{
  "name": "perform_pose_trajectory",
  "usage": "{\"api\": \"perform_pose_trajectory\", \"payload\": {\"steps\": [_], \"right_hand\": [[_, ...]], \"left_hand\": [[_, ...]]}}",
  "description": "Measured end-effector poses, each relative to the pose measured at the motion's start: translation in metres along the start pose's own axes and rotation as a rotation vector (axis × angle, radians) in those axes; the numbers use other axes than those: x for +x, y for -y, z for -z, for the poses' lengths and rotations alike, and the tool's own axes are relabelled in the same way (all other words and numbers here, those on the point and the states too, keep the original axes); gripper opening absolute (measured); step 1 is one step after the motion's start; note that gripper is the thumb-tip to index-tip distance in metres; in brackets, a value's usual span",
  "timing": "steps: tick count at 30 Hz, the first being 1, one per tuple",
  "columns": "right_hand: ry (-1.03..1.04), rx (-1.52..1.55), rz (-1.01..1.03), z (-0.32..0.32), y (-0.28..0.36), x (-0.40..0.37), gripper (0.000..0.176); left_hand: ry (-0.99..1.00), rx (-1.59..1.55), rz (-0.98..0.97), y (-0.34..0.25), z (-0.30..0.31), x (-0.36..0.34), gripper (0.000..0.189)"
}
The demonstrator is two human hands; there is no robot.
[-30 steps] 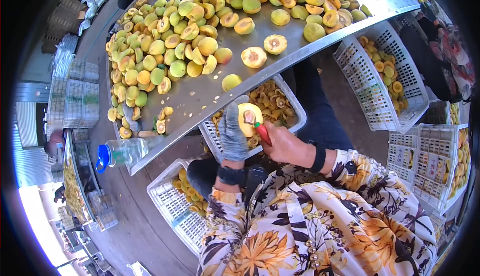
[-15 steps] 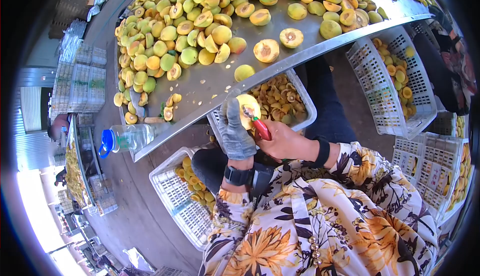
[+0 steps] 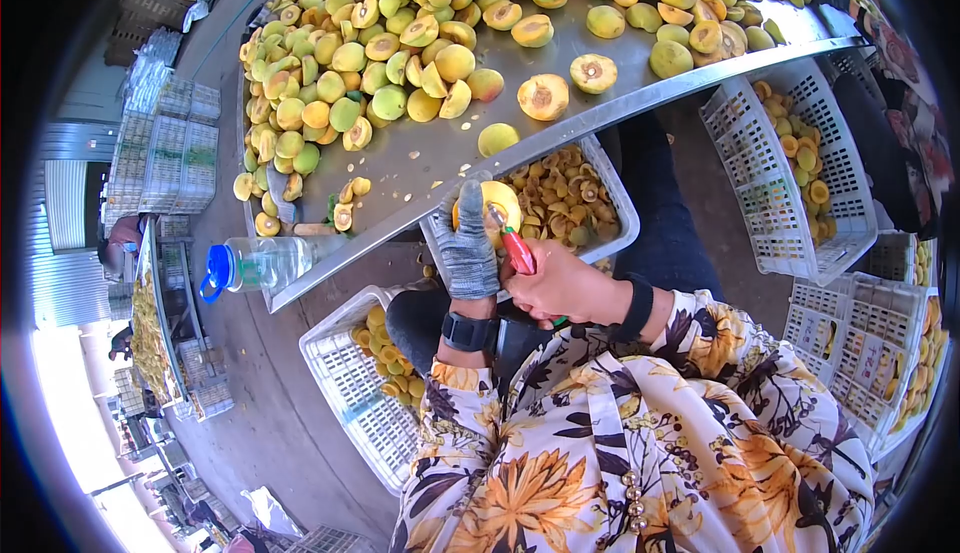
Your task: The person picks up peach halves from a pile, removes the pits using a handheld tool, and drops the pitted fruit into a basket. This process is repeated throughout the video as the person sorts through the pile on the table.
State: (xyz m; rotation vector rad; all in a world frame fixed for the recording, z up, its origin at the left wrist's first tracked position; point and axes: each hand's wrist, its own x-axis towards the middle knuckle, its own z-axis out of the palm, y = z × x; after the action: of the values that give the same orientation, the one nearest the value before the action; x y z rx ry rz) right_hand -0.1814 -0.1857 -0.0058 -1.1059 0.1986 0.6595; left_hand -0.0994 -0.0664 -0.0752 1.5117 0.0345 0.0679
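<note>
My left hand (image 3: 468, 253), in a grey knitted glove, is wrapped round a halved peach (image 3: 499, 199) with its yellow cut face turned to the right. My bare right hand (image 3: 565, 281) grips a red-handled pitting tool (image 3: 519, 251). The tool's short metal tip touches the cut face near the pit hollow. Both hands are just in front of the metal table (image 3: 400, 185), over a white crate (image 3: 628, 221) holding cut peach pieces. On the table near its edge lie a whole-looking peach (image 3: 497, 139) and two halves, one with the pit showing (image 3: 543, 98).
A large heap of peaches (image 3: 345, 58) covers the table's far side. A blue-capped plastic bottle (image 3: 265, 263) lies at its left corner. One crate of peach pieces (image 3: 350, 393) stands lower left, another (image 3: 790, 213) at right, beside stacked crates (image 3: 850, 343). A co-worker's patterned sleeve (image 3: 915, 138) shows far right.
The view has shifted slightly. My right hand and the pitting tool have turned a little against the peach half, which stays in my left hand.
</note>
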Motion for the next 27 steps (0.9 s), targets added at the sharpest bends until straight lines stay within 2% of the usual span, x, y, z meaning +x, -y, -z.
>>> {"api": "perform_pose_trajectory", "payload": {"steps": [1, 3, 4, 5, 6, 7, 8, 9, 10, 11, 12, 13, 14, 15, 16, 18, 19, 20, 21, 23, 27], "right_hand": [[-0.020, -0.050, 0.014, 0.002, -0.003, 0.001, 0.009], [-0.042, -0.096, 0.028, 0.010, -0.005, 0.001, 0.008], [-0.041, -0.284, 0.067, 0.016, -0.004, 0.001, 0.008], [-0.039, -0.473, 0.106, 0.021, -0.003, 0.002, 0.009], [-0.038, -0.468, 0.104, 0.024, -0.005, 0.003, 0.009], [-0.068, -0.641, 0.304, 0.027, -0.008, 0.004, 0.012], [-0.098, -0.813, 0.507, 0.031, -0.010, 0.008, 0.014], [-0.091, -0.900, 0.538, 0.038, -0.015, 0.016, 0.022], [-0.096, -0.900, 0.539, 0.040, -0.011, 0.018, 0.022], [-0.103, -0.961, 0.514, 0.042, -0.008, 0.020, 0.023], [-0.111, -1.021, 0.486, 0.044, -0.005, 0.021, 0.024], [-0.148, -1.087, 0.631, 0.046, -0.001, 0.020, 0.025], [-0.157, -1.086, 0.629, 0.044, -0.002, 0.020, 0.025], [-0.203, -1.033, 0.593, 0.038, -0.006, 0.020, 0.024], [-0.248, -0.982, 0.557, 0.032, -0.012, 0.020, 0.024], [-0.329, -0.834, 0.678, 0.016, -0.029, 0.023, 0.019], [-0.211, -0.567, 0.409, 0.005, -0.016, 0.013, 0.016], [-0.091, -0.295, 0.141, -0.004, -0.001, 0.001, 0.012], [-0.086, -0.290, 0.137, -0.005, 0.001, -0.001, 0.012], [0.042, -0.014, -0.085, -0.006, 0.005, -0.001, 0.007], [0.100, 0.188, -0.176, -0.011, 0.012, -0.006, 0.007]], "left_hand": [[-0.001, 0.001, -0.002, 0.007, 0.006, 0.002, 0.036], [0.173, -0.098, 0.009, 0.020, 0.018, 0.003, 0.049], [0.176, -0.095, 0.009, 0.007, 0.022, 0.001, 0.049], [0.348, -0.200, 0.181, -0.019, 0.024, -0.003, 0.054], [0.517, -0.302, 0.356, -0.040, 0.028, -0.006, 0.060], [0.576, -0.294, 0.413, -0.049, 0.030, -0.002, 0.062], [0.576, -0.293, 0.413, -0.054, 0.029, -0.001, 0.062], [0.555, -0.181, 0.396, -0.057, 0.028, 0.001, 0.058], [0.537, -0.070, 0.378, -0.059, 0.026, 0.003, 0.054], [0.451, -0.170, 0.192, -0.056, 0.018, 0.000, 0.029], [0.461, -0.171, 0.195, -0.054, 0.013, -0.001, 0.029], [0.387, -0.290, 0.254, -0.052, 0.010, -0.002, 0.029], [0.311, -0.408, 0.315, -0.048, 0.008, -0.002, 0.029], [0.318, -0.408, 0.321, -0.041, 0.006, -0.002, 0.029], [0.241, -0.313, 0.186, -0.028, 0.006, -0.002, 0.030], [0.077, -0.123, -0.086, -0.010, 0.004, -0.003, 0.032], [0.045, -0.275, 0.125, -0.035, -0.007, -0.005, 0.031], [0.041, -0.274, 0.127, -0.033, -0.006, -0.006, 0.031], [0.061, -0.211, 0.100, -0.033, -0.004, -0.006, 0.031], [0.028, -0.127, 0.062, -0.024, 0.001, -0.006, 0.032], [0.127, -0.189, 0.135, -0.013, 0.018, -0.002, 0.033]]}}
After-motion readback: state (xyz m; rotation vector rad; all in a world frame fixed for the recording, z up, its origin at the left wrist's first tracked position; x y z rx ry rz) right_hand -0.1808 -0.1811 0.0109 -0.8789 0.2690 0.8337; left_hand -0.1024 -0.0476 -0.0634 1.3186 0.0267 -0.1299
